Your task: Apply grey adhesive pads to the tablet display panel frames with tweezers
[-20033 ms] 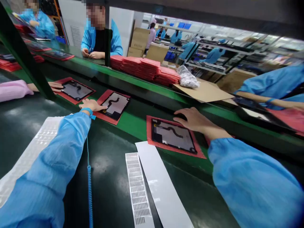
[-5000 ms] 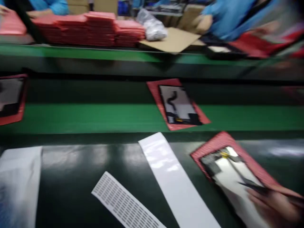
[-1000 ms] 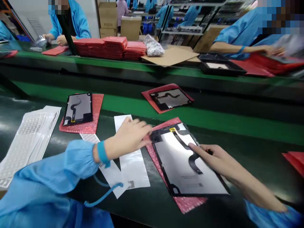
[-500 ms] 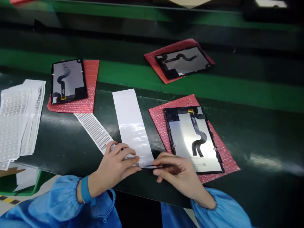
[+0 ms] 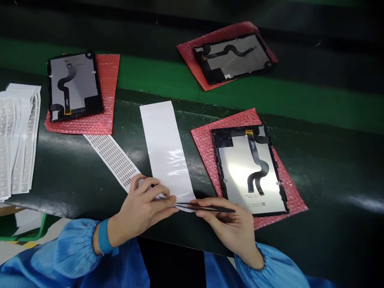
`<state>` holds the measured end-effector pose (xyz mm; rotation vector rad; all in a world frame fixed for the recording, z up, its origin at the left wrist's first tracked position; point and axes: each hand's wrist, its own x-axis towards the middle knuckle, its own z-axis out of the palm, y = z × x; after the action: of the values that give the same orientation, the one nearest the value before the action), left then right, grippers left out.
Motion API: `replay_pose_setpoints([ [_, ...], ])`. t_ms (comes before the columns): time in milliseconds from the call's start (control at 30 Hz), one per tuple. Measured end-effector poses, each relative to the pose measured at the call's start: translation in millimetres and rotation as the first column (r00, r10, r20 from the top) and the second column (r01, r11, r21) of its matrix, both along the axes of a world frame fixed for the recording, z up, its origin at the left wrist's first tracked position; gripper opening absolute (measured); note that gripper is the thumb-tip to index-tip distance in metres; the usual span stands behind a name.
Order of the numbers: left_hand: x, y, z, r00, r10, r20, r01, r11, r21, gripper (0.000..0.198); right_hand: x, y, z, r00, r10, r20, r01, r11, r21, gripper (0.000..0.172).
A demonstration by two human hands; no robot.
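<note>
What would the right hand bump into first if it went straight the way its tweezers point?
Most likely the left hand: the right hand holds the dark tweezers pointing toward it. Their tips look very close, but touching is hard to tell.

The dark bench (image 5: pixel 333 168) carries red bubble sleeves (image 5: pixel 205 144), a white strip (image 5: pixel 162 144) and, apparently, label sheets (image 5: pixel 114 158).

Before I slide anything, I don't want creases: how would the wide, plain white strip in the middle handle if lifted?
The white strip looks thin, so probably light and floppy. Its glossy highlights suggest a smooth, perhaps slippery face. The tweezers in the right hand cross its near end, so pulling it now might crease it.
</note>
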<state>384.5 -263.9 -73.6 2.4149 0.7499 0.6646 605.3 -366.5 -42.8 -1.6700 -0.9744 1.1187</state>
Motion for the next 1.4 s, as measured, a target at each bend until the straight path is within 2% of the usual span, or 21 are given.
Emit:
replay_pose_setpoints([
  [233,0,0,-1.2,1.000,-0.002,0.009,0.002,1.000,-0.010,0.013,5,-1,1.3,0.999,0.002,-0.033,-0.003,1.000,-0.025,0.014],
  [633,0,-1,-0.6,1.000,0.015,-0.007,-0.015,1.000,0.017,0.015,1,5,10.0,0.998,-0.035,0.050,0.040,0.994,-0.106,0.013],
  [800,1,0,0.4,1.000,0.016,0.013,-0.016,1.000,0.011,0.015,8,10,10.1,0.994,0.073,-0.081,-0.079,0.994,-0.077,0.014],
  [900,1,0,0.6,1.000,0.014,0.004,-0.014,1.000,0.013,0.015,9,13,11.6,0.988,0.112,-0.104,-0.122,0.988,-0.090,0.013],
  [1400,1,1,1.8,1.000,0.018,0.004,-0.018,1.000,-0.002,0.015,8,14,12.5,0.991,0.124,-0.043,-0.128,0.985,-0.120,0.012],
])
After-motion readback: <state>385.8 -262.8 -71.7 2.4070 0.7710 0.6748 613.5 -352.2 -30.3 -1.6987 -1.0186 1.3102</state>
